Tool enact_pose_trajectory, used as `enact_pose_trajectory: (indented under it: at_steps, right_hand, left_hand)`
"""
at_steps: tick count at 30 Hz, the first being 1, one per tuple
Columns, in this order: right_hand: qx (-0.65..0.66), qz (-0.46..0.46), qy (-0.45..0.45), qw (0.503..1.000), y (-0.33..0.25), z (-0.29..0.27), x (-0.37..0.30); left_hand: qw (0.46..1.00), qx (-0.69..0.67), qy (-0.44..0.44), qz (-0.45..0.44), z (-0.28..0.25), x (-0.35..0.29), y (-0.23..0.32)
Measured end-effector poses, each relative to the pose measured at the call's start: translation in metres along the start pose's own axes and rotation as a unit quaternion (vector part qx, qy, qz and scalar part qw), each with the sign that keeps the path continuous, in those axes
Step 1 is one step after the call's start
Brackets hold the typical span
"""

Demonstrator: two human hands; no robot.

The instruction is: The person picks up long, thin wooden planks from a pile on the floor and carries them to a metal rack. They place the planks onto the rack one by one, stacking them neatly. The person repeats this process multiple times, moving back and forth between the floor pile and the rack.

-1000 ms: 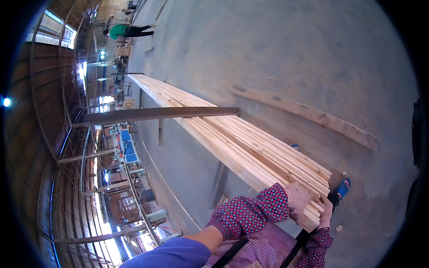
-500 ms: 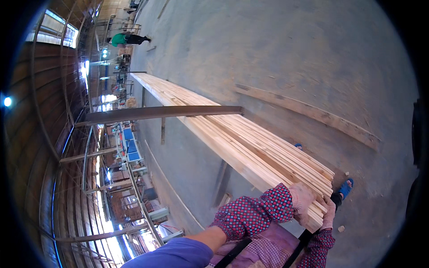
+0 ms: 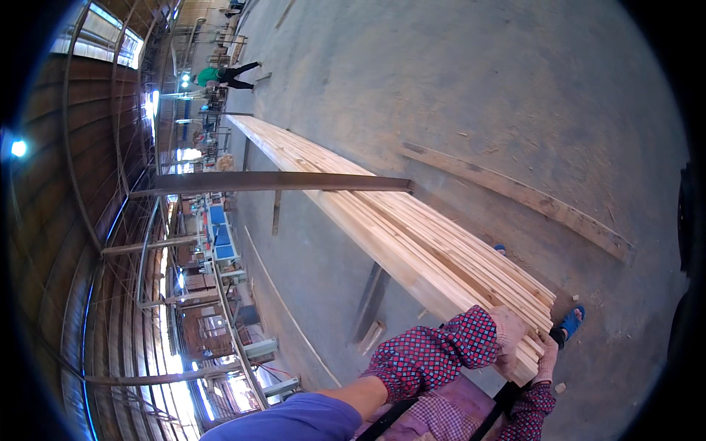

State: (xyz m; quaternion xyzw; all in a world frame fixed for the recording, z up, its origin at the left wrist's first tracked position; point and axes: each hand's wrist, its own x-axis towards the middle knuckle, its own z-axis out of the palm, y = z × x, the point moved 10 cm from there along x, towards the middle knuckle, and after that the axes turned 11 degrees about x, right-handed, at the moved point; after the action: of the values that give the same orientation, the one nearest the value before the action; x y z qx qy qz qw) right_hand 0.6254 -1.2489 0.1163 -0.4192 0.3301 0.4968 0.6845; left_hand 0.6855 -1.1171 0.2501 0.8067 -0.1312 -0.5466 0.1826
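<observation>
A long stack of pale wooden boards [image 3: 408, 246] stretches from the upper left to my hands at its near end. My left hand [image 3: 507, 336], in a pinkish knit glove, wraps over the upper side of the board ends, its fingertips partly hidden. Against the opposite side of these ends, my gloved right hand [image 3: 547, 359] grips with its fingers curled onto the wood. Both wrists carry dark checked sleeve covers. A dark metal upright [image 3: 287, 181] stands against the stack and hides part of its middle.
On the floor beyond the stack lies a long plank [image 3: 518, 188]. Blue sandals [image 3: 572, 322] show beside the board ends. A person in a green top [image 3: 209, 76] is far off. A machine with blue panels [image 3: 220, 226] stands at the left.
The whole view has shifted slightly, with the stack and my hands now a little farther right and lower. My grip looks the same. The distant person's legs are now apart.
</observation>
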Motion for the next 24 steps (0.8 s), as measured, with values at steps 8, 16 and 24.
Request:
enact_pose_trajectory:
  at_steps: [8,16,24]
  right_hand:
    - [-0.007,0.003,0.02,1.0,0.003,-0.01,0.006]
    - [0.013,-0.002,0.003,1.0,0.005,-0.011,0.008]
    - [-0.009,-0.002,-0.009,1.0,0.006,-0.017,0.01]
  left_hand:
    - [1.0,-0.002,0.027,0.003,0.015,0.011,-0.003]
    - [0.994,-0.02,-0.101,-0.041,0.03,0.013,-0.009]
    - [0.994,-0.012,-0.107,-0.038,0.024,0.011,-0.008]
